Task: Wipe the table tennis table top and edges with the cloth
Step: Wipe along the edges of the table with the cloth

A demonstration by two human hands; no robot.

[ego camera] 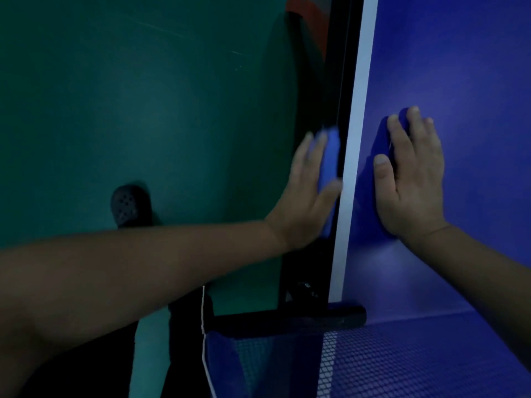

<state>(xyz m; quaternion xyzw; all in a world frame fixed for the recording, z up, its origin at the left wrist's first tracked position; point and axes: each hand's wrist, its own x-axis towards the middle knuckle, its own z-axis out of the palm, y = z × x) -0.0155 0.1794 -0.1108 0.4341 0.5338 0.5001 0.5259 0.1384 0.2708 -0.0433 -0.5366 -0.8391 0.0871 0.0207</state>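
Blue desk (474, 67), dimly lit, with a white line (359, 110) down its left border and a black side edge (339, 81) beyond that. On the top just right of the white line — a right hand (408, 179) lying flat. Pressed against the black edge, left of the line — a blue cloth (329, 165). Clamped across the desk below the hand: a black net bracket (287, 318) and blue net (402, 363). Green floor (129, 110) left of the desk, a dark perforated shoe (129, 206) on it.

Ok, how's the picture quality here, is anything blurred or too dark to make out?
Head view: dim overall, with a bluish-green cast. The left hand and the blue cloth it presses against the table's side edge are smeared by motion blur. The right hand, flat on the blue tabletop, is sharper and casts a shadow. The white sideline curves from wide-angle distortion.
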